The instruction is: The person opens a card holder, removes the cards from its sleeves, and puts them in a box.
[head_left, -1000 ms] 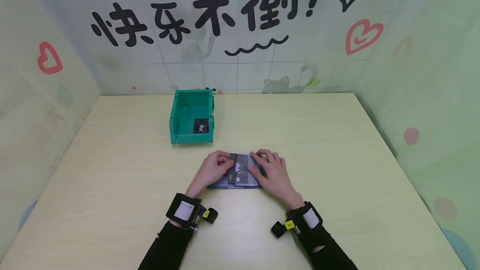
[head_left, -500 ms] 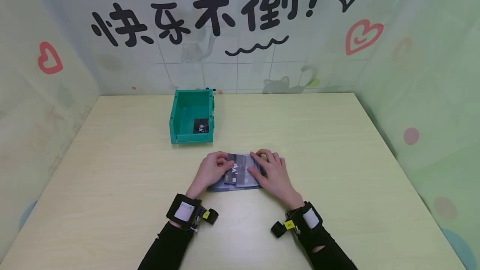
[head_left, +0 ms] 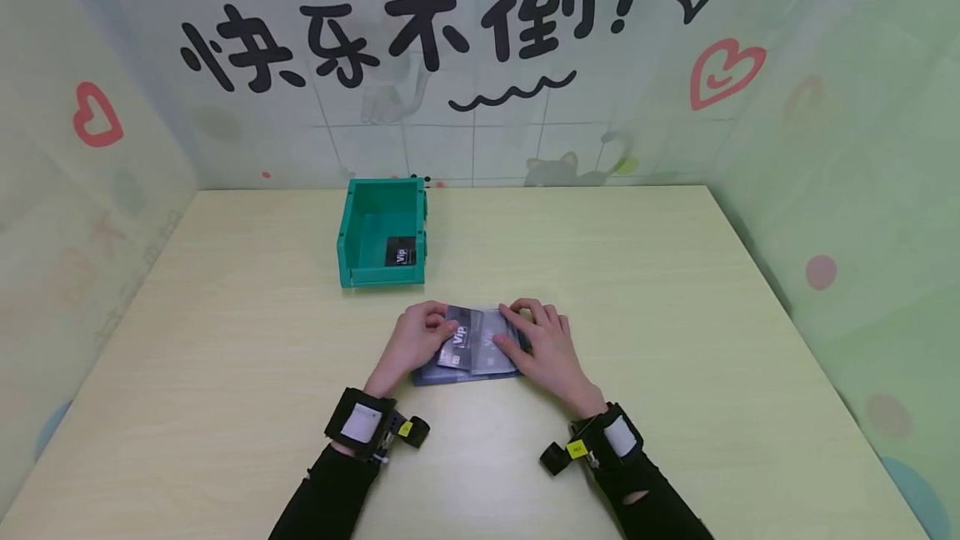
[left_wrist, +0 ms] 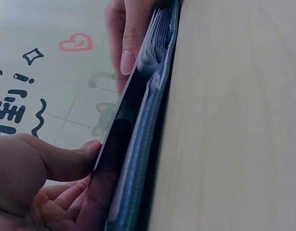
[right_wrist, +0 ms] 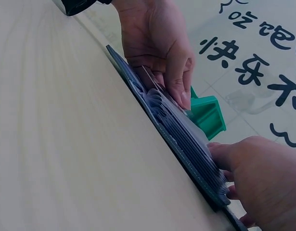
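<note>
An opened card holder (head_left: pixel 435 377) with a stack of clear plastic sleeves (head_left: pixel 492 347) lies on the table in front of me. A dark "Vip" card (head_left: pixel 454 352) sticks out of the top sleeve on its left side, its right part still under the plastic. My left hand (head_left: pixel 417 335) pinches the card's left edge between thumb and fingers; the left wrist view shows the thumb on top and fingers beneath. With my right hand (head_left: pixel 546 350) I hold the sleeves at the right, thumb on the plastic. In the right wrist view the sleeves (right_wrist: pixel 186 139) fan in layers.
A green bin (head_left: pixel 382 277) stands behind the hands, left of centre, near the table's back edge. One black "Vip" card (head_left: pixel 401 251) lies in its front right corner. Printed cloth walls (head_left: pixel 480 148) border the table (head_left: pixel 697 357) at the back and sides.
My left hand has moved a little left, drawing the card further out of the sleeve and tilting it slightly. The right hand stays in place on the sleeves.
</note>
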`<state>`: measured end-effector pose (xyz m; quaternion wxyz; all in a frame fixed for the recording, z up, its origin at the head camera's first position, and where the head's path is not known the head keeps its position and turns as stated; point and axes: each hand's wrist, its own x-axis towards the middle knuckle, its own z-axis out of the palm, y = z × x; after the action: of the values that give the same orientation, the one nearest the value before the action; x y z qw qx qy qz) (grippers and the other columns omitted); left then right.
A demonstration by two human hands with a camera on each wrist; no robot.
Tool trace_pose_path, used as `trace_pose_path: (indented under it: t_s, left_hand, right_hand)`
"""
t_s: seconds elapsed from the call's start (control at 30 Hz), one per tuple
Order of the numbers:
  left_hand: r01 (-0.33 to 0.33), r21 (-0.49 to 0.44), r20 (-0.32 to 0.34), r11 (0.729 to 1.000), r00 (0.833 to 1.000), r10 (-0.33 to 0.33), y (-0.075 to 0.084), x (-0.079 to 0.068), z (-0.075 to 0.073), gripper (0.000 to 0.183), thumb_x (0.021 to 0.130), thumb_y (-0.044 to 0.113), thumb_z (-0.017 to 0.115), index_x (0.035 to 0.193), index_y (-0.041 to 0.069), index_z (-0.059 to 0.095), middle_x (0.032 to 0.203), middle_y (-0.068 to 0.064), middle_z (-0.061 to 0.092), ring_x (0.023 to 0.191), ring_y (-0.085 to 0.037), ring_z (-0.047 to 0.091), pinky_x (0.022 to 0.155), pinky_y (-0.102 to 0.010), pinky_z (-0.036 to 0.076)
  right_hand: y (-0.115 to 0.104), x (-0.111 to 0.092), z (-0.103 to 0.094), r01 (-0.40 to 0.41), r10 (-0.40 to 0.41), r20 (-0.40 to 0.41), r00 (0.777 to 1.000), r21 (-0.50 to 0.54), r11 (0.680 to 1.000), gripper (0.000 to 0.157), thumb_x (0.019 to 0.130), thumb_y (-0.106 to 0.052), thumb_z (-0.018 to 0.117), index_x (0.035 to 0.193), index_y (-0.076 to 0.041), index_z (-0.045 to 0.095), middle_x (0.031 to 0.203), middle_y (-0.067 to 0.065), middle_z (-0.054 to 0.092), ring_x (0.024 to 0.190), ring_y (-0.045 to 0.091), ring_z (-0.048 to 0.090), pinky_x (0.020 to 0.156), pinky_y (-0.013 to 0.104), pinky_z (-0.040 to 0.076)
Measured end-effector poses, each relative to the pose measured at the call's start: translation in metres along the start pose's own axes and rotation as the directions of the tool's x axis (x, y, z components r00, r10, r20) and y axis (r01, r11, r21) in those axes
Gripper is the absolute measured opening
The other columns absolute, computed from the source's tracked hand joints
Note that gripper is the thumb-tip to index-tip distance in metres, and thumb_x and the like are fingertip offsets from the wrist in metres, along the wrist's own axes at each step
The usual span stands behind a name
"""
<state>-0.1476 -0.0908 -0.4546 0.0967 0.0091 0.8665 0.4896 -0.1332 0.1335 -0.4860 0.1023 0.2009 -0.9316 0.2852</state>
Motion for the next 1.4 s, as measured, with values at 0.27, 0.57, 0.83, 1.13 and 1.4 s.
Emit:
trace_pose_path:
  t_s: [0.27, 0.57, 0.83, 1.13, 1.4]
  left_hand:
    - [0.028, 0.034, 0.002, 0.999, 1.0, -0.028, 0.003, -0.001, -0.008, 0.033, 0.097, 0.009, 0.065, 0.125, -0.006, 0.062, 0.107, -0.025, 0.074, 0.09, -0.027, 0.071, 0.084, -0.041, 0.055]
    - [0.067, 0.024, -0.014, 0.997, 0.998, -0.066, 0.004, -0.003, -0.017, 0.034, 0.097, 0.01, 0.064, 0.127, -0.005, 0.061, 0.112, -0.027, 0.072, 0.09, -0.028, 0.071, 0.077, -0.036, 0.056]
    - [0.052, -0.016, -0.044, 0.998, 0.998, -0.053, -0.001, -0.003, -0.024, 0.036, 0.098, 0.01, 0.064, 0.129, -0.007, 0.06, 0.113, -0.027, 0.071, 0.095, -0.03, 0.072, 0.078, -0.036, 0.058]
    - [0.041, -0.094, -0.144, 0.995, 0.988, -0.054, -0.003, 0.006, -0.043, 0.042, 0.101, 0.014, 0.059, 0.138, -0.007, 0.052, 0.117, -0.031, 0.068, 0.091, -0.027, 0.068, 0.064, -0.022, 0.051]
    - [0.013, -0.135, -0.201, 0.991, 0.979, -0.04, 0.0, 0.018, -0.066, 0.047, 0.103, 0.012, 0.053, 0.146, -0.005, 0.044, 0.123, -0.031, 0.064, 0.088, -0.023, 0.063, 0.063, -0.018, 0.049]
  right_hand:
    - [-0.001, 0.0, -0.001, -0.008, 0.008, 0.002, 1.0, 0.009, 1.0, 0.048, 0.094, -0.036, 0.068, 0.135, -0.011, 0.065, 0.13, 0.01, 0.057, 0.11, 0.031, 0.049, 0.089, 0.046, 0.034]
    - [-0.001, 0.0, 0.0, -0.02, 0.02, 0.005, 1.0, 0.013, 1.0, 0.048, 0.094, -0.037, 0.068, 0.135, -0.011, 0.065, 0.13, 0.01, 0.057, 0.111, 0.031, 0.049, 0.09, 0.045, 0.034]
    - [-0.001, 0.0, 0.0, -0.01, 0.01, -0.009, 1.0, 0.011, 1.0, 0.048, 0.094, -0.036, 0.068, 0.134, -0.011, 0.065, 0.13, 0.009, 0.058, 0.109, 0.031, 0.05, 0.089, 0.044, 0.034]
    - [-0.001, 0.0, 0.0, -0.013, 0.013, -0.008, 1.0, 0.01, 1.0, 0.048, 0.093, -0.036, 0.068, 0.134, -0.01, 0.066, 0.129, 0.01, 0.058, 0.108, 0.03, 0.05, 0.088, 0.044, 0.034]
    - [-0.002, 0.0, 0.0, -0.017, 0.017, -0.002, 1.0, 0.015, 1.0, 0.048, 0.093, -0.037, 0.068, 0.134, -0.01, 0.066, 0.13, 0.01, 0.058, 0.11, 0.031, 0.05, 0.089, 0.045, 0.034]
